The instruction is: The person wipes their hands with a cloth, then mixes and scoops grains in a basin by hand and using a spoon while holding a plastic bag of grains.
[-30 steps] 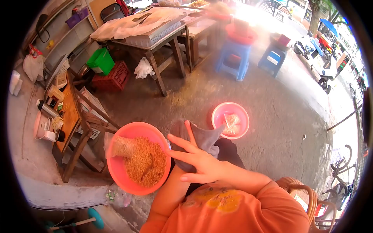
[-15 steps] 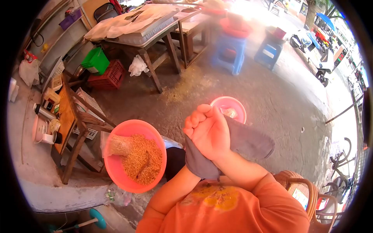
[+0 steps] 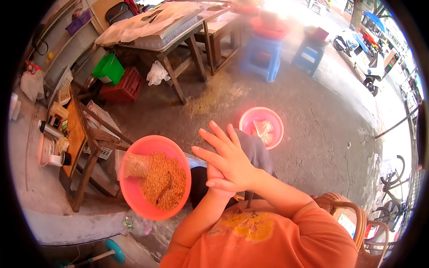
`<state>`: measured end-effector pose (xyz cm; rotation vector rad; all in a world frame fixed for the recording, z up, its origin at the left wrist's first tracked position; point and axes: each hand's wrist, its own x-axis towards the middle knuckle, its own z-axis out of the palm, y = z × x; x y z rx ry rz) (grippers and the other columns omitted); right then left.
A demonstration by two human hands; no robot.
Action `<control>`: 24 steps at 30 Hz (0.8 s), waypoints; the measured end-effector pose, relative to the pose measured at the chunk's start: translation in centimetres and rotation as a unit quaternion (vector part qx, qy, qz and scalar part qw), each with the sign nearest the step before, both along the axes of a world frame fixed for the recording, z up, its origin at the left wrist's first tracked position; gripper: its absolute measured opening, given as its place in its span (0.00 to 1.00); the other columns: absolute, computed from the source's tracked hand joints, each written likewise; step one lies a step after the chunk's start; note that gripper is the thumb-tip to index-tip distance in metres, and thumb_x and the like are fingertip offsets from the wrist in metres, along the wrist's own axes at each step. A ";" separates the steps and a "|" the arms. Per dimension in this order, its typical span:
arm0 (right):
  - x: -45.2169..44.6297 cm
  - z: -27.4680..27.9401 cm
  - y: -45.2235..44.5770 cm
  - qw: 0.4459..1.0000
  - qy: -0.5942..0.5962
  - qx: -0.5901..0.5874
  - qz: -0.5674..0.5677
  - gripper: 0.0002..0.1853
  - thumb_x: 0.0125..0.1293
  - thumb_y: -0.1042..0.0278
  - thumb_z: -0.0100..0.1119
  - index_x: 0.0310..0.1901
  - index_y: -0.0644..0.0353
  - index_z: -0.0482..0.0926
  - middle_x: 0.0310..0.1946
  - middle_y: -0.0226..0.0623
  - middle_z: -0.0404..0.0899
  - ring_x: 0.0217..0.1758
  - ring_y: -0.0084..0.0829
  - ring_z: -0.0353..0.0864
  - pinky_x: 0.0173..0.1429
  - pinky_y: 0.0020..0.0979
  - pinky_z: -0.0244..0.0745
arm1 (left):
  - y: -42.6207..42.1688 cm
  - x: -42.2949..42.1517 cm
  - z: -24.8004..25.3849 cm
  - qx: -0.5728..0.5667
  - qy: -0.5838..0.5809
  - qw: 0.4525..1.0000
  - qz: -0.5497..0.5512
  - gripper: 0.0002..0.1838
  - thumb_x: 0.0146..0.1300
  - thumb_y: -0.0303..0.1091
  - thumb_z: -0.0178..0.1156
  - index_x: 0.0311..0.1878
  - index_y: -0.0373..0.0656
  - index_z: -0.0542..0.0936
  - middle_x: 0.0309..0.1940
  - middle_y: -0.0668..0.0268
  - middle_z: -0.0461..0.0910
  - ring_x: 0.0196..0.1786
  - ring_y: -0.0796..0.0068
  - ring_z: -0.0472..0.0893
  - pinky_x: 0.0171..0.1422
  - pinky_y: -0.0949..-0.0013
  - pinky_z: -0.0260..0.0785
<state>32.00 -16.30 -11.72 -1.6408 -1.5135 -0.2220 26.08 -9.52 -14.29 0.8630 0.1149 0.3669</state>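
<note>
Orange short-sleeved shirt (image 3: 277, 252) with yellow, flower-like print (image 3: 252, 227), dark legwear (image 3: 199, 186) below.

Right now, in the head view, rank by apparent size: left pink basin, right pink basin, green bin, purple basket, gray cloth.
1. Left pink basin
2. Right pink basin
3. Green bin
4. Purple basket
Gray cloth: unranked, partly hidden behind the right hand. Nearness may inflate the first.

White glare floods the top (edges curve).
</note>
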 end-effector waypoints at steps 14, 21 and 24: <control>-1.6 -0.5 0.3 0.949 0.197 0.110 0.222 0.45 0.70 0.29 0.39 0.75 0.60 0.58 0.78 0.49 0.46 0.83 0.51 0.33 0.79 0.54 0.24 | -0.7 -0.6 -0.2 -0.003 0.026 0.994 0.107 0.17 0.68 0.40 0.59 0.50 0.34 0.77 0.46 0.63 0.77 0.49 0.75 0.74 0.59 0.73 0.65; 0.2 -0.2 -0.7 0.721 0.660 0.149 0.152 0.24 0.75 0.48 0.44 0.40 0.66 0.75 0.36 0.47 0.81 0.38 0.31 0.81 0.44 0.30 0.74 | 4.1 -1.7 -1.1 0.005 -0.005 0.995 0.101 0.15 0.68 0.38 0.60 0.49 0.35 0.79 0.44 0.65 0.78 0.47 0.78 0.75 0.58 0.75 0.66; 0.7 -1.8 -1.0 0.660 0.729 -0.004 0.183 0.18 0.74 0.53 0.49 0.38 0.63 0.76 0.34 0.40 0.80 0.36 0.26 0.79 0.39 0.27 0.74 | 2.5 -0.7 -1.0 0.093 0.044 0.993 0.055 0.14 0.68 0.38 0.60 0.48 0.35 0.79 0.43 0.65 0.79 0.47 0.79 0.76 0.57 0.76 0.67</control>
